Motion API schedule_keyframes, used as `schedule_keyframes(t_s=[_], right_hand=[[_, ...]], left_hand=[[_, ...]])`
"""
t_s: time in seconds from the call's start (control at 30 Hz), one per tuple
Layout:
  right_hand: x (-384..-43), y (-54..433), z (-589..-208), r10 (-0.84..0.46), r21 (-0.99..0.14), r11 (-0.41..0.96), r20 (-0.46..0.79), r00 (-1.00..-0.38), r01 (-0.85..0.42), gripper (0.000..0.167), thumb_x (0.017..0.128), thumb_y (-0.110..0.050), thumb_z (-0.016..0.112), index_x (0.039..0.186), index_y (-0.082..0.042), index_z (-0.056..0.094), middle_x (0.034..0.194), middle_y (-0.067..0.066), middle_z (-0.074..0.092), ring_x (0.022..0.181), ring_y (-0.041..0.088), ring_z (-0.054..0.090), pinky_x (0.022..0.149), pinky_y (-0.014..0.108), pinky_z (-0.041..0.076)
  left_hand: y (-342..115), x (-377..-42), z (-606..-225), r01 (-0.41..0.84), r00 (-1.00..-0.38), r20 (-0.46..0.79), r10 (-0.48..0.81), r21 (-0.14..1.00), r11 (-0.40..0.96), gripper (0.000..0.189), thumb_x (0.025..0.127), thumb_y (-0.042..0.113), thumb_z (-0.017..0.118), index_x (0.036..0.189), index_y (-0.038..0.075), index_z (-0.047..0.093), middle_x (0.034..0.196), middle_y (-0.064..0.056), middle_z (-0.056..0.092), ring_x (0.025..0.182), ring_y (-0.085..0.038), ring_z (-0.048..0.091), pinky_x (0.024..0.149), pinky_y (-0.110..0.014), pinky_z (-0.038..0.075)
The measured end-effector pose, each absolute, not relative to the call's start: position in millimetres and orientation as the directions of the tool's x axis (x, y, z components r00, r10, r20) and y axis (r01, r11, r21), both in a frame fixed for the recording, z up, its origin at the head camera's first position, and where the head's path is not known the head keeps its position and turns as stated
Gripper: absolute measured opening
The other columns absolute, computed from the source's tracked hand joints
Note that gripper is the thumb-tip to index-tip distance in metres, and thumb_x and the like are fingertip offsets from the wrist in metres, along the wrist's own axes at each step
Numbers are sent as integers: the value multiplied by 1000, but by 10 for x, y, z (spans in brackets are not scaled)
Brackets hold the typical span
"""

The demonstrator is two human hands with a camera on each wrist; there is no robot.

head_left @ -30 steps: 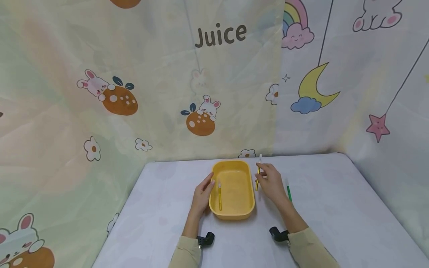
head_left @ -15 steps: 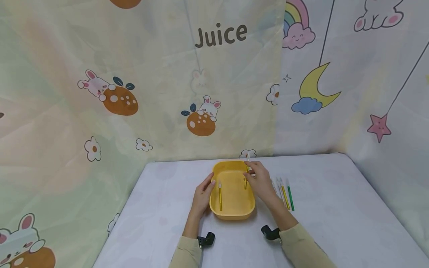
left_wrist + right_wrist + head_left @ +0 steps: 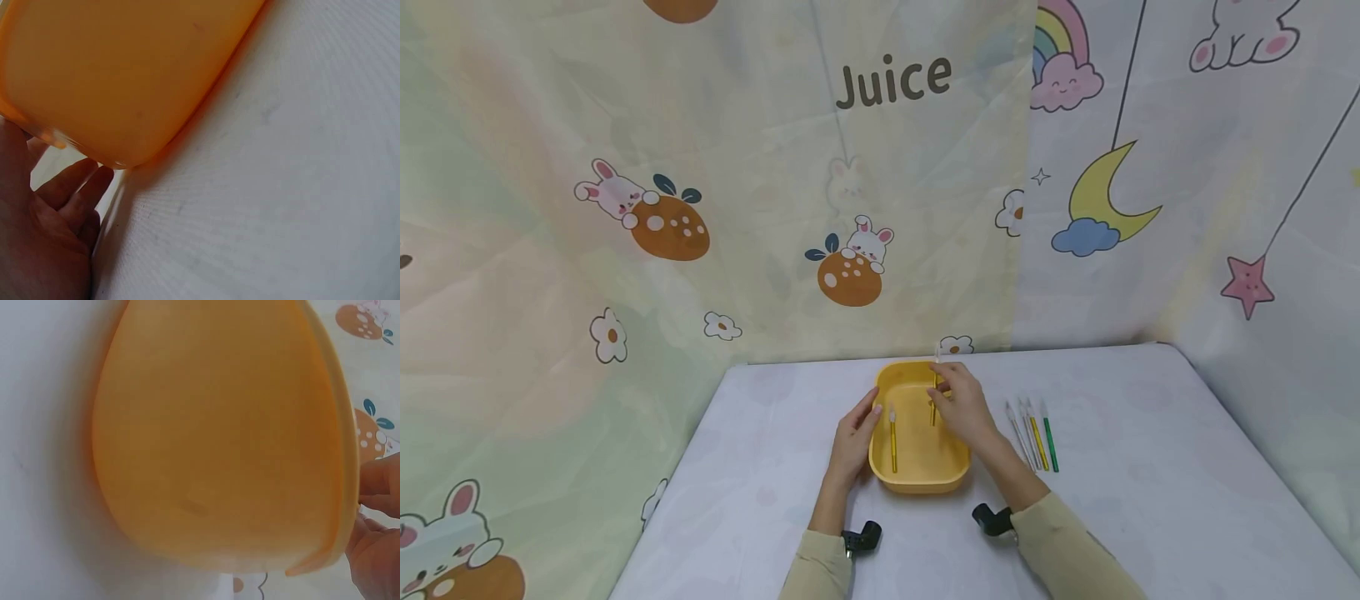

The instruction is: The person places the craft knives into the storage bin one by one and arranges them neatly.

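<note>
In the head view a yellow plastic tray (image 3: 921, 479) stands on the white table. My left hand (image 3: 853, 431) holds its left rim, thumb at the rim and fingers against the outer wall (image 3: 112, 81). Between thumb and fingers my right hand (image 3: 964, 402) pinches a slim pen-like stick (image 3: 933, 414) with a yellow barrel and whitish tip. It is upright over the tray's far right part. A similar yellow stick (image 3: 893, 446) lies inside along the left side. In the right wrist view the tray wall (image 3: 212, 437) hides the held stick; part of the right hand (image 3: 378, 531) shows beyond the rim.
Right of the tray several more sticks lie side by side: silvery ones (image 3: 1021, 435), a yellow one (image 3: 1039, 442) and a green one (image 3: 1050, 444). A printed cloth (image 3: 760, 250) hangs behind the table's far edge. Black wrist cameras (image 3: 862, 537) sit at both cuffs.
My right hand has moved left with the yellow stick, from beside the tray to over its inside. The row of sticks on the right has come into view. My left hand has stayed put.
</note>
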State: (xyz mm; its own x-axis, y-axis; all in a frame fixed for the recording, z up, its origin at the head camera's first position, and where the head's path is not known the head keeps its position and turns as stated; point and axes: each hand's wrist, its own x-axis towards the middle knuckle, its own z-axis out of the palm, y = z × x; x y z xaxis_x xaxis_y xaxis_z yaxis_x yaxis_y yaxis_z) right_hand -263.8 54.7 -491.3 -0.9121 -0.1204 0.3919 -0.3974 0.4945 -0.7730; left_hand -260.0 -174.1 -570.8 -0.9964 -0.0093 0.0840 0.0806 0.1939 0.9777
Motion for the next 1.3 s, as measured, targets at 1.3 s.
schedule_keyframes(t_s=[1.3], right_hand=[[-2671, 160, -5109, -155, -820, 495, 241, -958, -286, 52, 90, 3, 77, 139, 1, 63, 124, 16, 64, 96, 22, 71, 74, 25, 62]], left_hand=[[-1733, -2591, -5697, 89, -996, 90, -2, 979, 185, 45, 107, 42, 58, 151, 35, 54, 160, 10, 48, 154, -19, 39, 126, -44, 34]])
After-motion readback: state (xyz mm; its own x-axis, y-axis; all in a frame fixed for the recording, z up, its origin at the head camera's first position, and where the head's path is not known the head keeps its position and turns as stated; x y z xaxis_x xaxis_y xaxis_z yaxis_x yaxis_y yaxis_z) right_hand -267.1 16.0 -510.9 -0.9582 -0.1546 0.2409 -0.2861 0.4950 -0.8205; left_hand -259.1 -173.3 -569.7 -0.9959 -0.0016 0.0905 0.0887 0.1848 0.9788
